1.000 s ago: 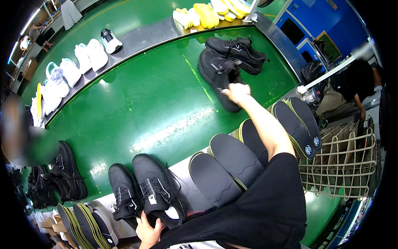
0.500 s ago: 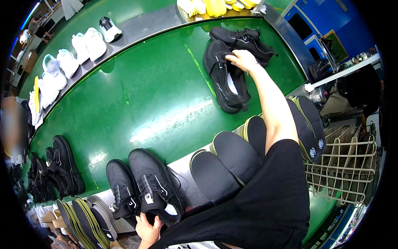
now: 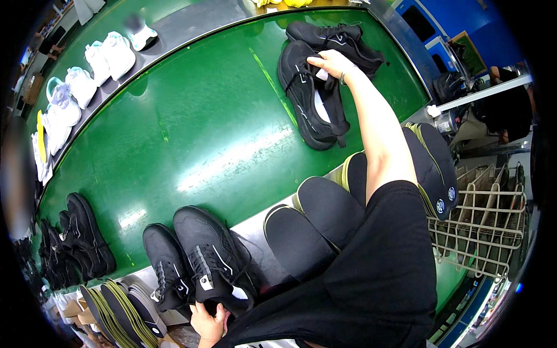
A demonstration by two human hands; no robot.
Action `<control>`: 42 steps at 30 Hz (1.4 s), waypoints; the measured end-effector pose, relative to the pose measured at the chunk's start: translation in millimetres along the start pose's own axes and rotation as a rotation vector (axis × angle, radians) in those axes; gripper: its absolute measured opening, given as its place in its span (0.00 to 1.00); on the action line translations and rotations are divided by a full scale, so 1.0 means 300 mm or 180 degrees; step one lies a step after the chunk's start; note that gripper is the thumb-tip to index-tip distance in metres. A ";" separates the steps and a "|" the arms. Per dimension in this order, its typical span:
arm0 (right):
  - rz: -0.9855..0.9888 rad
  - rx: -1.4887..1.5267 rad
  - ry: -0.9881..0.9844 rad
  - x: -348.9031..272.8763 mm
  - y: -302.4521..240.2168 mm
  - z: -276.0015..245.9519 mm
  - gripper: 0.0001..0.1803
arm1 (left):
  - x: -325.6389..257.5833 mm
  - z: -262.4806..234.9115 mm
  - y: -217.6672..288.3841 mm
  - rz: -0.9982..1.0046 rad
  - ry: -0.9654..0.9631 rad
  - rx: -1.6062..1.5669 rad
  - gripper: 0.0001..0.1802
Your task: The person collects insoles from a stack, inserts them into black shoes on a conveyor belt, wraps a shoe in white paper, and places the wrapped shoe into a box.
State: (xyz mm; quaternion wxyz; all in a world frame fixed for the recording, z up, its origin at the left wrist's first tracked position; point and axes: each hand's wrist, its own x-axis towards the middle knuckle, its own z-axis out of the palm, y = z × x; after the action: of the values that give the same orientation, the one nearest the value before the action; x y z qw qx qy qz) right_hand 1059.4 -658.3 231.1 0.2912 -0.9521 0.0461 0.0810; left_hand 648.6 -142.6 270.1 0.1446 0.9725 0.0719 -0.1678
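Observation:
My right hand (image 3: 329,62) reaches far out over the green conveyor belt (image 3: 191,133) and grips the opening of a black sneaker (image 3: 310,98) lying on the belt, with a white insole showing inside. A second black sneaker (image 3: 342,36) lies just beyond it. My left hand (image 3: 208,322) is low at the near edge and holds the heel of a black sneaker (image 3: 212,261) resting on the metal ledge, next to another black sneaker (image 3: 165,275).
Black insoles (image 3: 316,220) lie fanned on the near ledge, more (image 3: 438,168) by a wire basket (image 3: 484,232) at right. White sneakers (image 3: 87,81) line the far side. Black sneakers (image 3: 78,240) and stacked insoles (image 3: 119,304) sit at left.
My right hand has drawn the black sneaker closer along the belt and turned it, so its white insole shows. My left hand stays on the near sneaker's heel.

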 end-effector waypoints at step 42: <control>0.0107 -0.1624 0.0701 -0.079 0.170 -0.025 0.21 | -0.022 -0.058 -0.006 -0.0011 -0.0111 -0.0780 0.31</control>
State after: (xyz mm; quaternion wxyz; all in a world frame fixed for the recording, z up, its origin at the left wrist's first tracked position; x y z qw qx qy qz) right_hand 1030.2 -703.8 213.6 0.0339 -0.9968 0.0714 -0.0091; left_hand 647.5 -136.1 287.4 0.2634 0.9443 0.0909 -0.1749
